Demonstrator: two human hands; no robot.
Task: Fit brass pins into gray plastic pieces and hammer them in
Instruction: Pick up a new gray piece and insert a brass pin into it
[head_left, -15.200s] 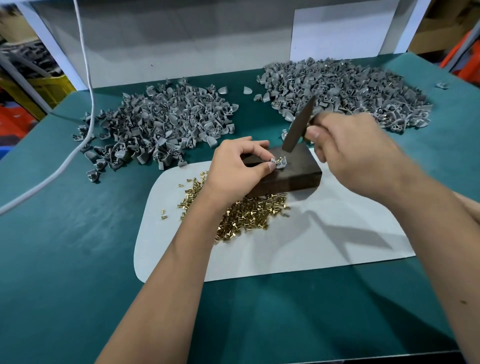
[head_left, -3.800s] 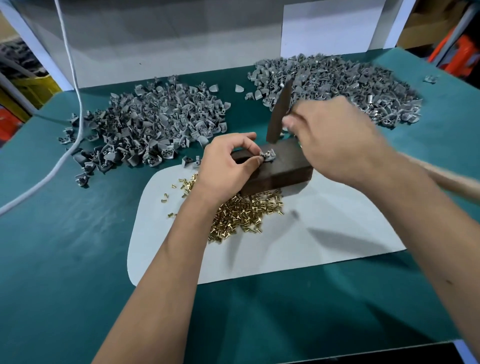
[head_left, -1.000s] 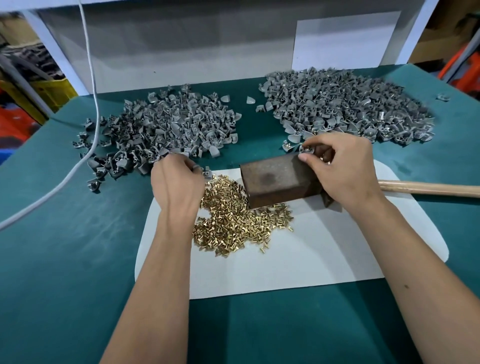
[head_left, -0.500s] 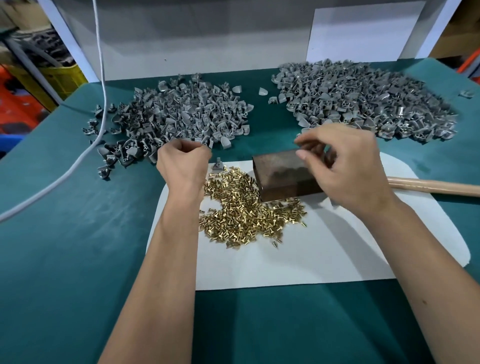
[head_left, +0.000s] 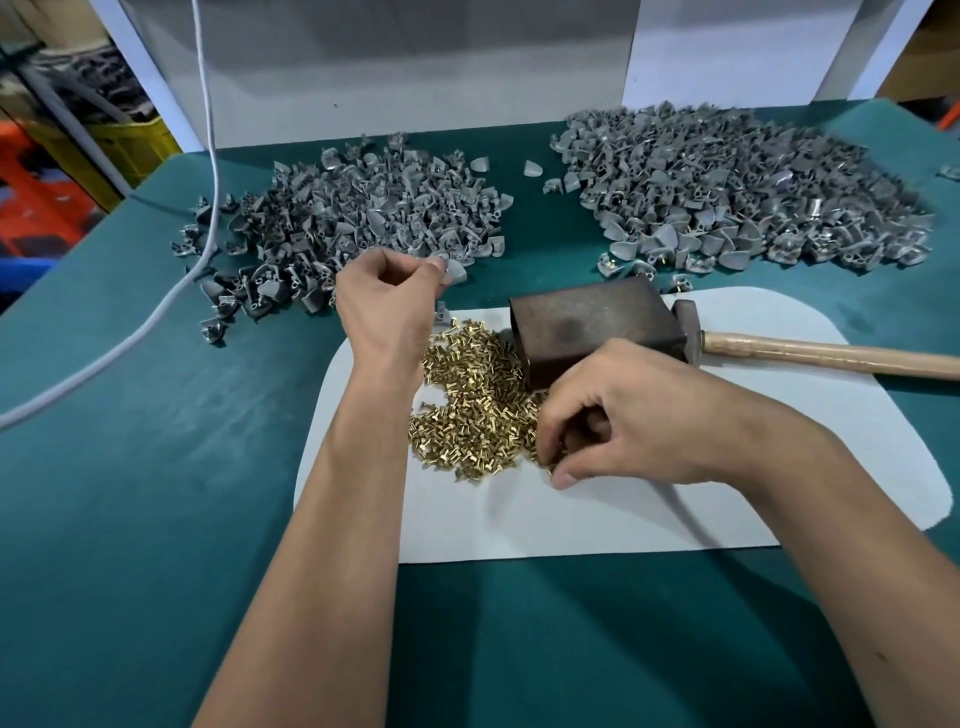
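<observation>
Just right of frame centre, the right hand (head_left: 631, 415) is pinching into the brass pins (head_left: 470, 410), while up-left the left hand (head_left: 387, 306) is pinching a gray piece (head_left: 453, 270) at the left pile (head_left: 353, 223), so pin must be travelling up-left.

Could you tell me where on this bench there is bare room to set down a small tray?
Free: the white mat nearer the person than the brass pins, and the green cloth left of the mat, below the white cable. Crowded: both gray piece piles, the metal block and the hammer.
</observation>
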